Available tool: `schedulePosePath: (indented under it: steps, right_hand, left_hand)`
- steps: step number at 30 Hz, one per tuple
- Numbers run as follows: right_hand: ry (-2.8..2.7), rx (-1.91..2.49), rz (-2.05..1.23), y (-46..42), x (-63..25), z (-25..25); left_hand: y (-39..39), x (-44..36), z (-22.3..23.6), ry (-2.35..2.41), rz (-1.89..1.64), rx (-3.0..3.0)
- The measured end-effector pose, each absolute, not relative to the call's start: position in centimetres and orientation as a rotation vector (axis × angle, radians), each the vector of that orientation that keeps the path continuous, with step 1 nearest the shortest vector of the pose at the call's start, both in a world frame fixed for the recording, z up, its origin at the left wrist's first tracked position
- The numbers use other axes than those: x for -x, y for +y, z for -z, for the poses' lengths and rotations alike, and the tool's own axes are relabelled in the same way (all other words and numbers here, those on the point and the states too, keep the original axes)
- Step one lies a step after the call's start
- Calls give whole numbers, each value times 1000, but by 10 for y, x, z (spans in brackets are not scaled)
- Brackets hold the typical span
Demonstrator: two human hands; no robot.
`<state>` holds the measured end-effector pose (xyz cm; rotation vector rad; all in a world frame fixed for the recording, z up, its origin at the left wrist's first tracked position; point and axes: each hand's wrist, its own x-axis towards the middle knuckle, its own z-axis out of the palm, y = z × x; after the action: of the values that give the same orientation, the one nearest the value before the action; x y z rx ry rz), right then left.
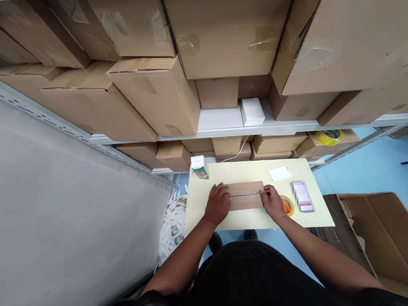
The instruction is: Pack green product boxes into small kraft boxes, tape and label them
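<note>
A flat brown cardboard box (246,196) lies on the pale table, with a seam running lengthwise across its top. My left hand (218,203) is closed on the box's left end, fingers curled over the edge. At the right end, my right hand (273,201) is closed, with a small orange object (268,193) showing at its fingers. Its kind is mostly hidden. Just right of that hand lies a roll of yellow tape (291,205) with something orange inside its ring.
On the table (244,221) are a small white-and-green box (199,167), a white card (279,173) and a blurred-out phone-like object (302,196). Shelves of cartons (233,33) rise behind. Paper strips (172,221) lie at left; an open carton (387,237) stands right.
</note>
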<state>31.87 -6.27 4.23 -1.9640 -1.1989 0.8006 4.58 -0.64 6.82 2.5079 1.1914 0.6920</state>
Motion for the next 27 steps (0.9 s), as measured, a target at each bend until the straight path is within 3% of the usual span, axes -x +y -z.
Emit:
schedulePosePath:
  steps: [10,14,19,27]
  right_hand:
    - [-1307,1917,-750,-81,-337,-37]
    - [-1542,2253,-537,-108,-374,-8]
    - [-1878,2641,-626,-120,-384,20]
    - [-1487,2570,-631,-115,-384,-7]
  left_hand:
    - [-11,-65,-82,1266,-627,-2584]
    - [-13,-66,-75,1264,-669,-2586]
    - [-15,-63,-69,1250,-710,-2608]
    - [-15,-67,-70,1234,-688,-2661]
